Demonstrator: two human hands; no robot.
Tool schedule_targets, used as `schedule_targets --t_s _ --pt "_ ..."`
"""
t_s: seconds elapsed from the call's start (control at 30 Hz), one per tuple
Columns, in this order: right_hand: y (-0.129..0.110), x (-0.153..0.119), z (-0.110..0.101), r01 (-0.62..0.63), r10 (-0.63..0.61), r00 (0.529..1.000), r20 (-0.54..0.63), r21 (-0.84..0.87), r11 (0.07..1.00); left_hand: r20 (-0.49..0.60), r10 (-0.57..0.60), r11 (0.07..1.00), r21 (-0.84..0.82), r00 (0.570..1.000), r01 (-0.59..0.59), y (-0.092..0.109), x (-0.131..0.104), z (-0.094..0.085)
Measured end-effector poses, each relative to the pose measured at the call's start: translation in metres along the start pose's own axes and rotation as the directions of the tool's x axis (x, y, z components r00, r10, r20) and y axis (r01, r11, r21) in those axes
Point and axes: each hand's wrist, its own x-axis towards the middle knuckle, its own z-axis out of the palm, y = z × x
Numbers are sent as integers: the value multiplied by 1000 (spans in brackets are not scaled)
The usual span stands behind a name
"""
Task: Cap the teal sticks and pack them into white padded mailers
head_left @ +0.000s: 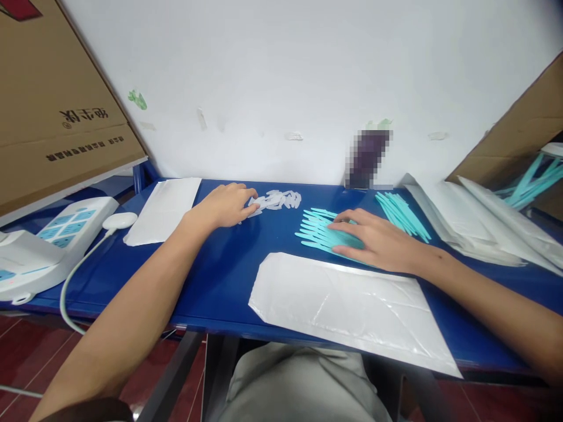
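Note:
My left hand [231, 205] reaches the left side of a loose pile of small translucent white pieces [281, 200], its thumb and fingers apart at the nearest ones. Whether it pinches any single piece does not show; the grip looks loose. Over a spread of thin turquoise sticks [314, 228] with tapered ends lies my right hand [363, 237]. Its thumb and fingers are spread and touch the sticks, and the palm hides their right ends. A second bunch of turquoise sticks [402, 215] lies just behind that hand. In front of it, a flat white plastic envelope [338, 299] rests along the table edge.
Blue table [215, 275] against a white wall [272, 76]. At left stand a white power strip [74, 228] with a cable, a white sheet [165, 211] and a large carton [65, 105]. More plastic bags [470, 217] lie at right, beside further turquoise sticks [536, 179].

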Motion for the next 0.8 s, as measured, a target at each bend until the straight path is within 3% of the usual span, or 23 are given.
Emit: schedule_targets --t_s 0.17,0.33,0.6,0.8 --pt "-11 -2 2 -39 41 998 41 -45 998 86 -19 999 -30 996 22 2 -2 -5" --pt "-15 -2 1 -29 29 999 42 -1 1000 80 -1 999 -38 997 4 2 -2 -4" --pt "-5 -2 -2 -32 13 995 99 193 981 107 -18 999 -44 994 23 -1 0 -1" --pt "0 2 -3 -122 93 989 114 279 953 97 -13 999 -40 995 16 -7 2 4"
